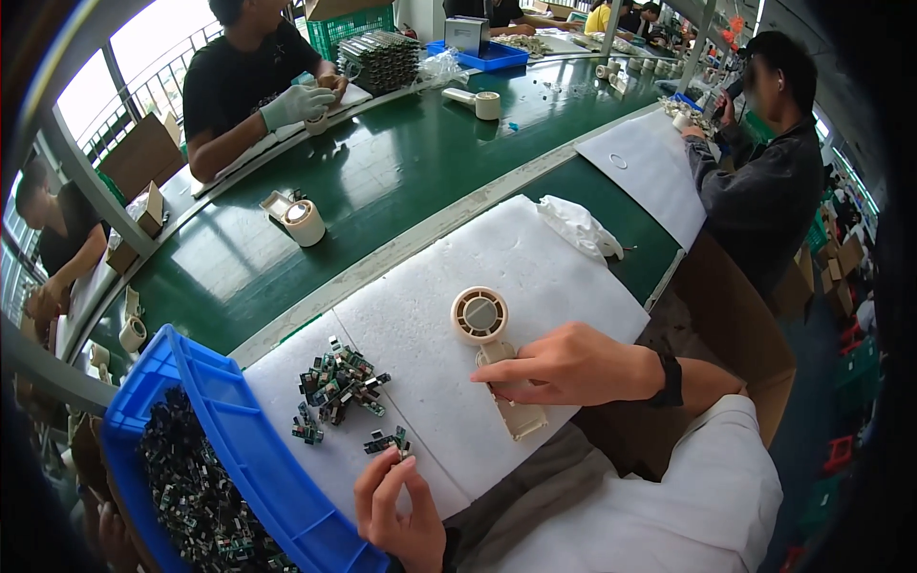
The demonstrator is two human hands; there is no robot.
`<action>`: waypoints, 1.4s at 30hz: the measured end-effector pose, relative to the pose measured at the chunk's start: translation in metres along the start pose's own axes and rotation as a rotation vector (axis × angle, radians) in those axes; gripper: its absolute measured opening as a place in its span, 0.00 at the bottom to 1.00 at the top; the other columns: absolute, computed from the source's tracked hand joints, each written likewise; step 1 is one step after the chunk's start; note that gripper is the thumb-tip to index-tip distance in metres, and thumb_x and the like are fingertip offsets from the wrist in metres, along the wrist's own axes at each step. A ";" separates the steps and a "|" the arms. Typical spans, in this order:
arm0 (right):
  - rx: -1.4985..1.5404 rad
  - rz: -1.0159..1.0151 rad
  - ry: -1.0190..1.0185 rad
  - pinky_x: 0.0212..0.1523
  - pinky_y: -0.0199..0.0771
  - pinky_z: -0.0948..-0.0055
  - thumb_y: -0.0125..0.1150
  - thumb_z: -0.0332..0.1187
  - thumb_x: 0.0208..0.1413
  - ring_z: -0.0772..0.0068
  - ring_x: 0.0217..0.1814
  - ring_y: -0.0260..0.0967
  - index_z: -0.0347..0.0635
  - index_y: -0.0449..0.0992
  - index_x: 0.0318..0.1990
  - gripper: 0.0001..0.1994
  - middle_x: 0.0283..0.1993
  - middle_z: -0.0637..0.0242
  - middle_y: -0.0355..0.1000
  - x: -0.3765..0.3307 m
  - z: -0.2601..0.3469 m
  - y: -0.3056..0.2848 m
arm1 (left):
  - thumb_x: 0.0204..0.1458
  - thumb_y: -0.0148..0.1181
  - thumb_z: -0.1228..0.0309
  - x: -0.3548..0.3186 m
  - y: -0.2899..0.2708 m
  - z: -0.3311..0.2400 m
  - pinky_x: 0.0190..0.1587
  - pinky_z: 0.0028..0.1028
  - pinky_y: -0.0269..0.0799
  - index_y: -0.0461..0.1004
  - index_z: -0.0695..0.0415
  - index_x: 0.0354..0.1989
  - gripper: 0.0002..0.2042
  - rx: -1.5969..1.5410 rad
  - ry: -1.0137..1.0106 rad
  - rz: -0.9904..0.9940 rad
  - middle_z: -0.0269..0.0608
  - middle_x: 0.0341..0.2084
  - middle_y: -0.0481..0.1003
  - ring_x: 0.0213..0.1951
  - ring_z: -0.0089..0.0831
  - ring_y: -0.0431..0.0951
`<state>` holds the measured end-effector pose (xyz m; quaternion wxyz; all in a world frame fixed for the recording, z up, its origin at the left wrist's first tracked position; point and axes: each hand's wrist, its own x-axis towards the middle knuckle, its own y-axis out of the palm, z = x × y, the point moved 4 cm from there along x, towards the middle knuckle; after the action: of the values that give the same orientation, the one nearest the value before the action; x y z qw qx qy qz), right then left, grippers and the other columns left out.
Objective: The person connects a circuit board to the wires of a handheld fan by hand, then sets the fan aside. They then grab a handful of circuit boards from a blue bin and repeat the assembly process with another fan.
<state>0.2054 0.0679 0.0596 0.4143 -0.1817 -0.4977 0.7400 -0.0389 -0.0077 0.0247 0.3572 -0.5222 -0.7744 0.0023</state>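
Note:
On the white foam sheet (435, 277) lies a cream handheld fan (480, 315), its round head pointing away from me and its handle opened up toward me. My right hand (583, 368) is closed over the fan's neck and handle, the index finger lying across it; the thumb is mostly hidden. Left of the fan, my left hand (401, 511) pinches a small green circuit board (401, 441) between its fingertips. A few similar boards (378, 443) lie by those fingertips. Farther off is a loose pile of small circuit boards (339, 384).
A blue plastic bin (263, 458) full of dark circuit boards stands at my left. Beyond the foam runs a green conveyor belt (382, 191) carrying fan parts (304, 222). A crumpled white bag (578, 227) lies at the foam's far edge. Co-workers sit across and to the right.

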 end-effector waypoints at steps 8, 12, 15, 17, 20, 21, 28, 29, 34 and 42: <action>-0.241 -0.129 -0.284 0.22 0.69 0.70 0.67 0.38 0.59 0.74 0.20 0.68 0.58 0.80 0.55 0.16 0.20 0.76 0.65 0.012 -0.004 0.001 | 0.53 0.65 0.83 0.006 0.007 -0.002 0.48 0.34 0.77 0.82 0.61 0.42 0.09 -0.164 0.090 0.161 0.49 0.42 0.82 0.43 0.42 0.83; 0.000 -0.065 -0.303 0.25 0.73 0.72 0.68 0.37 0.58 0.73 0.23 0.72 0.56 0.80 0.54 0.16 0.25 0.76 0.72 0.006 -0.007 0.006 | 0.54 0.65 0.83 0.011 0.013 0.001 0.48 0.33 0.77 0.82 0.61 0.42 0.08 -0.234 0.038 0.179 0.50 0.41 0.82 0.43 0.42 0.83; 0.207 0.029 -0.326 0.28 0.76 0.74 0.69 0.36 0.57 0.73 0.26 0.75 0.54 0.81 0.53 0.16 0.29 0.75 0.77 0.000 -0.006 0.017 | 0.54 0.66 0.82 0.013 0.015 0.002 0.48 0.33 0.77 0.82 0.62 0.41 0.07 -0.254 0.022 0.195 0.50 0.41 0.82 0.43 0.42 0.83; 0.243 -0.036 -0.296 0.31 0.78 0.75 0.69 0.35 0.57 0.72 0.29 0.78 0.53 0.82 0.51 0.14 0.33 0.73 0.80 0.001 -0.005 0.024 | 0.54 0.66 0.82 0.014 0.016 0.002 0.48 0.33 0.77 0.82 0.62 0.41 0.07 -0.245 0.021 0.205 0.51 0.41 0.82 0.43 0.42 0.83; 0.267 -0.106 -0.251 0.32 0.79 0.75 0.68 0.36 0.58 0.71 0.30 0.79 0.51 0.82 0.47 0.10 0.33 0.71 0.80 0.005 0.000 0.026 | 0.54 0.66 0.82 0.014 0.016 0.000 0.48 0.33 0.77 0.82 0.62 0.41 0.07 -0.229 0.021 0.217 0.51 0.42 0.82 0.43 0.42 0.83; 0.270 -0.145 -0.221 0.31 0.79 0.75 0.66 0.36 0.59 0.70 0.29 0.78 0.50 0.81 0.44 0.07 0.31 0.70 0.79 0.007 0.002 0.024 | 0.54 0.66 0.82 0.014 0.017 -0.001 0.48 0.33 0.77 0.82 0.62 0.41 0.08 -0.228 0.021 0.223 0.51 0.42 0.82 0.43 0.42 0.83; 0.256 -0.222 -0.096 0.29 0.78 0.74 0.68 0.35 0.56 0.69 0.25 0.77 0.47 0.82 0.35 0.05 0.26 0.70 0.78 0.001 0.013 0.031 | 0.54 0.66 0.81 0.006 0.013 0.001 0.49 0.34 0.77 0.82 0.61 0.43 0.09 -0.236 -0.045 0.271 0.51 0.43 0.82 0.43 0.43 0.82; 0.245 -0.225 -0.095 0.29 0.78 0.75 0.69 0.34 0.54 0.70 0.25 0.78 0.47 0.83 0.34 0.04 0.25 0.70 0.78 0.006 0.012 0.035 | 0.54 0.65 0.83 0.004 0.014 0.009 0.46 0.33 0.78 0.80 0.63 0.43 0.09 -0.249 -0.042 0.251 0.52 0.43 0.80 0.41 0.41 0.83; 0.257 -0.325 -0.056 0.26 0.76 0.75 0.71 0.31 0.48 0.71 0.24 0.77 0.46 0.83 0.31 0.03 0.24 0.70 0.78 0.006 0.023 0.059 | 0.53 0.65 0.85 -0.008 0.014 0.035 0.38 0.28 0.82 0.78 0.65 0.42 0.08 -0.347 -0.093 0.220 0.55 0.43 0.80 0.35 0.35 0.85; 0.204 -0.411 0.030 0.24 0.73 0.75 0.71 0.26 0.44 0.71 0.22 0.74 0.43 0.82 0.31 0.05 0.23 0.68 0.75 0.005 0.029 0.089 | 0.53 0.66 0.86 -0.025 0.015 0.055 0.44 0.27 0.83 0.78 0.66 0.47 0.13 -0.469 -0.251 0.026 0.54 0.46 0.80 0.40 0.32 0.85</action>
<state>0.1439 0.0405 -0.0061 0.5798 -0.0447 -0.4406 0.6839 -0.0525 -0.0012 -0.0357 0.1277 -0.5961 -0.7853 -0.1080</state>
